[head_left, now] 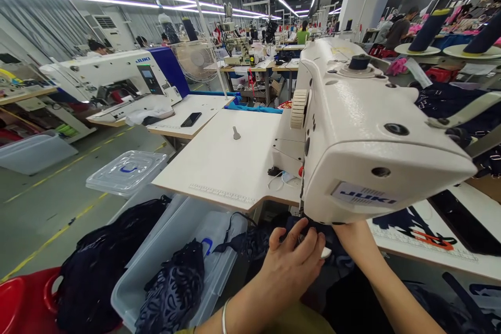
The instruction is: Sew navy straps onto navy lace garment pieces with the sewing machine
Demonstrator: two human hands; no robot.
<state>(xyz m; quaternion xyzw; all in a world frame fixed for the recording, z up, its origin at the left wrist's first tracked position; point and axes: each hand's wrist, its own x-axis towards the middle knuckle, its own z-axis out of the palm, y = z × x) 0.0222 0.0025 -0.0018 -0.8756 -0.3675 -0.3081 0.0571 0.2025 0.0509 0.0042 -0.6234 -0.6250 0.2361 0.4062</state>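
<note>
A white JUKI sewing machine fills the right of the head view. Beneath its needle area lies a dark navy lace garment, trailing left towards a plastic bin. My left hand, with a bangle at the wrist, is closed over the navy fabric just in front of the needle, fingers bent. My right hand reaches in under the machine head from the right; its fingers are hidden behind the head, so their grip does not show. A small white edge sticks out beside my left fingers; I cannot make out what it is.
A clear bin with navy lace garments stands at left, near a dark garment pile and a red tub. A small metal piece lies on the white table. Orange-handled snips and a black phone are at right.
</note>
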